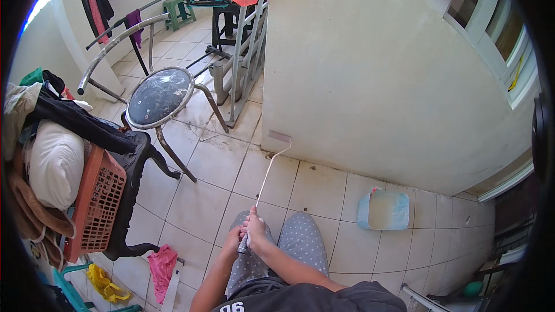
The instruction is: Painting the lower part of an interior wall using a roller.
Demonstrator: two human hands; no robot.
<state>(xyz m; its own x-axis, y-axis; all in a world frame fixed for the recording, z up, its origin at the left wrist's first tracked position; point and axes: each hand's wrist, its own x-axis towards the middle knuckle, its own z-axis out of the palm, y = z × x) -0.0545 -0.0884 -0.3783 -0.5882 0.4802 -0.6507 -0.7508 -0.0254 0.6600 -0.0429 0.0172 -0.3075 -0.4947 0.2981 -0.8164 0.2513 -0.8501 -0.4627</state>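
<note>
Both my hands grip the handle of a paint roller [265, 184] in front of my knees. My right hand [255, 226] is wrapped round it at the upper end of the handle, and my left hand [234, 238] closes on it just below and to the left. The roller's long thin rod reaches away from me. Its pale roller head touches or nearly touches the bottom corner of the cream wall [370, 81], just above the floor tiles. To the right on the floor stands a light-blue container [384, 210] with pale liquid in it.
A metal chair [160, 97] with a stained round seat stands ahead to the left. Behind it a grey ladder [245, 63] leans by the wall corner. An orange basket [95, 202] with clothes rests at the left. A pink cloth [162, 266] and a yellow bag [106, 283] lie nearby.
</note>
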